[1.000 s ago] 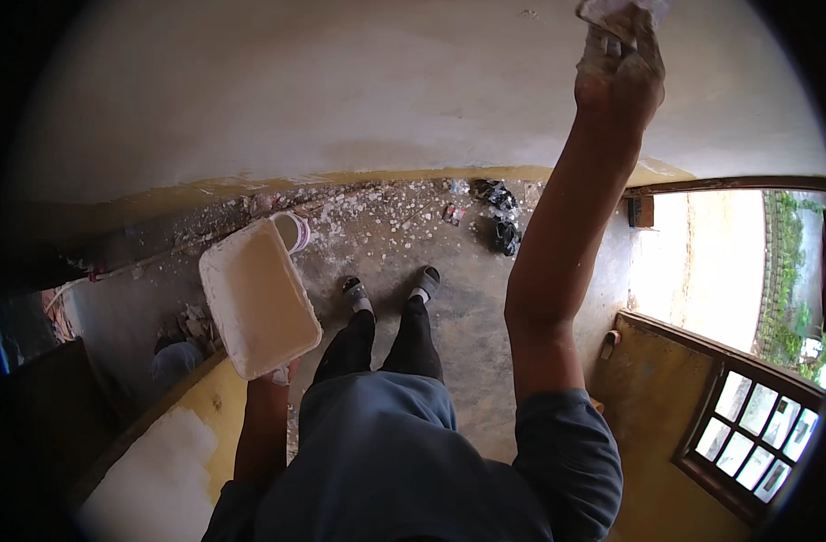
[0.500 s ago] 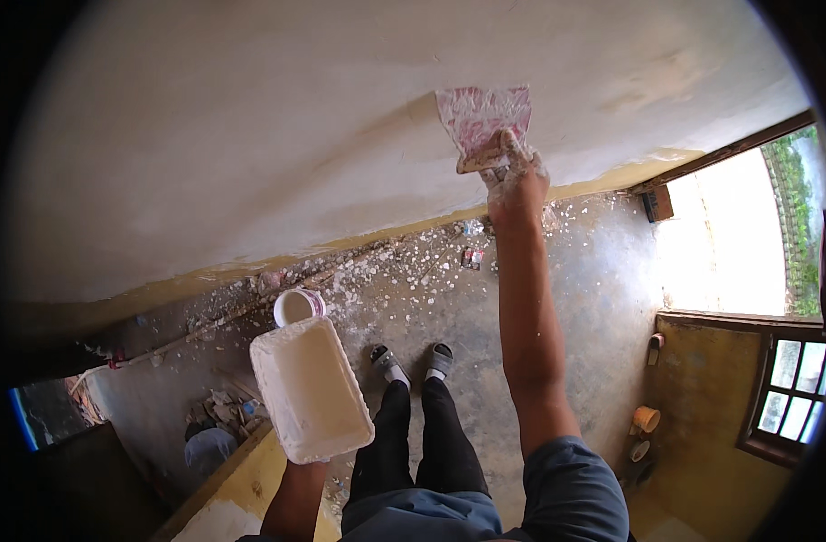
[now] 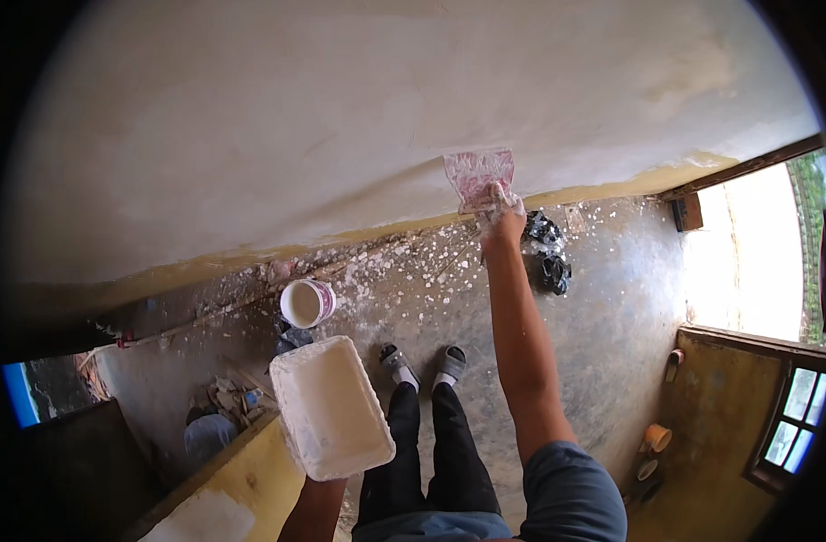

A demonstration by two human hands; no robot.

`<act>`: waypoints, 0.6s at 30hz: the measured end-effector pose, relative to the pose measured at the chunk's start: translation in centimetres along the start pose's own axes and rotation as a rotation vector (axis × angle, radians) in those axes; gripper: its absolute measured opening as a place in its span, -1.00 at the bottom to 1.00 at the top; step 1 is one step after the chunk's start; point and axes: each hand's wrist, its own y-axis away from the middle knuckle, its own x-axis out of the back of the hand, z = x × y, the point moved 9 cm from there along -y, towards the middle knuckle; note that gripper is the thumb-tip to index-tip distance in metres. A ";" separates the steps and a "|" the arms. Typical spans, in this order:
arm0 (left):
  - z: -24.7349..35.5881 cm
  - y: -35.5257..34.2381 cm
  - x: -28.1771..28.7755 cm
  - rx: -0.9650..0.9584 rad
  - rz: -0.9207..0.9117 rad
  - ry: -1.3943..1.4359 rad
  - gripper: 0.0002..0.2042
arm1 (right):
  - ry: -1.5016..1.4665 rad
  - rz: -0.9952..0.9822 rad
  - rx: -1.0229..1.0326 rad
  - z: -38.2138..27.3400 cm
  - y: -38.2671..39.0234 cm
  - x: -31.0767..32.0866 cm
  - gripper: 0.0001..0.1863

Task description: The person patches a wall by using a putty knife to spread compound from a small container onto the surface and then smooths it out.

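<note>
My left hand [image 3: 326, 484] supports a white rectangular tray [image 3: 294, 420] from below, at the lower left in front of my legs. Most of its fingers are hidden under the tray. White residue crusts the rim, and the inside looks pale and coated. With my arm stretched forward, my right hand [image 3: 503, 220] grips a wide putty knife [image 3: 479, 173]. Its pinkish blade is smeared with white paste and lies against the wall [image 3: 250, 117], low down. White paste also covers the fingers of that hand. The wall has a pale coat with darker, damp-looking patches.
On the floor left of my feet stands a white bucket [image 3: 308, 303]. Black plastic bags [image 3: 554, 271] lie beyond my right forearm, and white flecks litter the wall's foot. A low yellow wall [image 3: 268, 456] is at lower left, a bright doorway [image 3: 751, 248] at right.
My right hand and the putty knife have moved down the wall, closer to its foot. The tray sits slightly farther right and lower in view. The black bags have come into sight.
</note>
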 end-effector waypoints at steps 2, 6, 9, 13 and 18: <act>0.1 0.8 0.7 -0.041 0.018 0.026 -0.37 | 0.224 -0.120 0.175 -1.2 3.0 -0.6 -0.80; -0.8 2.2 0.9 -0.096 0.032 0.095 -0.38 | 0.937 -0.402 0.807 -7.9 10.7 -8.3 -0.81; -1.4 2.9 1.2 -0.122 0.043 0.136 -0.39 | 0.953 -0.551 0.802 -10.0 11.8 -14.5 -0.85; -1.8 3.9 1.5 -0.148 0.066 0.173 -0.40 | 0.832 -0.349 0.936 -15.5 9.2 -16.6 -0.91; -3.3 4.6 2.1 -0.160 0.080 0.243 -0.41 | 1.004 -0.616 1.122 -14.6 15.1 -20.9 -0.84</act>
